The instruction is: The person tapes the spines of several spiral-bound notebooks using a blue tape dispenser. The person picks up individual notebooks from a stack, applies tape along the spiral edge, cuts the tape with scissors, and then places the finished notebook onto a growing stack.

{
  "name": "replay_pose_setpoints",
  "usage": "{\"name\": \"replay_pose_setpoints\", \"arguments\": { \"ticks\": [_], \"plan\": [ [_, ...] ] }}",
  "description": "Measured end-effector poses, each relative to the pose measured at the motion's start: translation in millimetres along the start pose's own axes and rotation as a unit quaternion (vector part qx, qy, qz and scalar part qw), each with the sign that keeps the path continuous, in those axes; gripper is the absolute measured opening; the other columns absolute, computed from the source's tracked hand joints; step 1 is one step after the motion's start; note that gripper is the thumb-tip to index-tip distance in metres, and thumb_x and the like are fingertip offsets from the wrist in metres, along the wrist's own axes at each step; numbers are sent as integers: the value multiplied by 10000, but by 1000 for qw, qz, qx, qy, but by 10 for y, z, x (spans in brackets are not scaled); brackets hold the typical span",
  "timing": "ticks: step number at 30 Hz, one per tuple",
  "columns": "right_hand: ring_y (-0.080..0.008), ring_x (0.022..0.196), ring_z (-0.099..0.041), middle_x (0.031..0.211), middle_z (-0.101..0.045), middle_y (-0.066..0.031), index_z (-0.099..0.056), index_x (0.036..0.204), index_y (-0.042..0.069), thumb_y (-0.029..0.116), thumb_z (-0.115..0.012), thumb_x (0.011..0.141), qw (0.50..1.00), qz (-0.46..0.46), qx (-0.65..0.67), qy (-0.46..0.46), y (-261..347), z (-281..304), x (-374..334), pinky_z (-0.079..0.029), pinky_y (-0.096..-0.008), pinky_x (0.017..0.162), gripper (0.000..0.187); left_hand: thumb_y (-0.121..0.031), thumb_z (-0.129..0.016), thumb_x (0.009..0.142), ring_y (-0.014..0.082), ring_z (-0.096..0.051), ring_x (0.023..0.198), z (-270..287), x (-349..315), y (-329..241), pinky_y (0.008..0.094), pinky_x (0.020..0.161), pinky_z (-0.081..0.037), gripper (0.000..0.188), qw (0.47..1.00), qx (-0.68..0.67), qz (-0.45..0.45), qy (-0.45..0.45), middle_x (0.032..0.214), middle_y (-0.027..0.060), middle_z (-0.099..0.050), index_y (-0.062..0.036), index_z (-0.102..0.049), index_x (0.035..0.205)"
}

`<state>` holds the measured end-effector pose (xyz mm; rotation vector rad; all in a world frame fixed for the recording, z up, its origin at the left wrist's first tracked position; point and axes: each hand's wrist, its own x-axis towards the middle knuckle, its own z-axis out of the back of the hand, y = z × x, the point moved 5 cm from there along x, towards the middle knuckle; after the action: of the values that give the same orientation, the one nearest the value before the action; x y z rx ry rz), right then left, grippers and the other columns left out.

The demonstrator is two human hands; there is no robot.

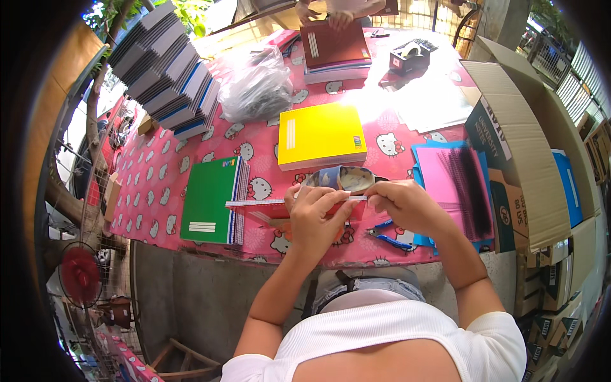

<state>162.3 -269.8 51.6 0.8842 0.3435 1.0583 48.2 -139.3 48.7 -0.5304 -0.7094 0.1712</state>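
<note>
My left hand [316, 213] is closed round a thin red-covered notebook [261, 204], held nearly edge-on above the table with a white spiral edge showing. At the notebook's right end, the fingers of my right hand [404, 198] pinch together; what lies between their tips is too small to make out. Just beyond my hands rests a blue patterned fabric item with a pale inside [353, 179]. A pair of blue-handled pliers [393, 242] lies below my right hand. On the right, black plastic spiral coils [470, 191] sit on pink and blue covers [436, 169].
A stack of green notebooks [210, 197] is at left, yellow notebooks [321, 134] ahead. Tall notebook piles [165, 70] and a plastic bag [254, 86] stand farther back. Across the table, another person's hands [340, 19] touch a brown notebook [334, 44]. An open cardboard box [522, 140] borders the right.
</note>
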Motion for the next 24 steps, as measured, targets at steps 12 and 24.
{"name": "replay_pose_setpoints", "arguments": {
  "ticks": [12,24],
  "plan": [
    [-317,780,-605,875,-561,-95,-563,980,73,98,-633,818,982,108,-124,-88,179,-60,-57,-474,-422,628,178,-169,-763,686,173,-592,827,54,-59,58,378,878,-362,187,999,22,-38,-10,818,-4,-673,-105,-700,850],
    [-296,789,-613,878,-596,-97,-611,909,83,103,-661,814,973,113,-197,-33,272,-198,-108,-490,-397,644,109,-168,-766,676,179,-596,825,100,-168,67,376,890,-367,198,998,-3,-50,34,831,1,-680,-111,-712,858]
  ]
}}
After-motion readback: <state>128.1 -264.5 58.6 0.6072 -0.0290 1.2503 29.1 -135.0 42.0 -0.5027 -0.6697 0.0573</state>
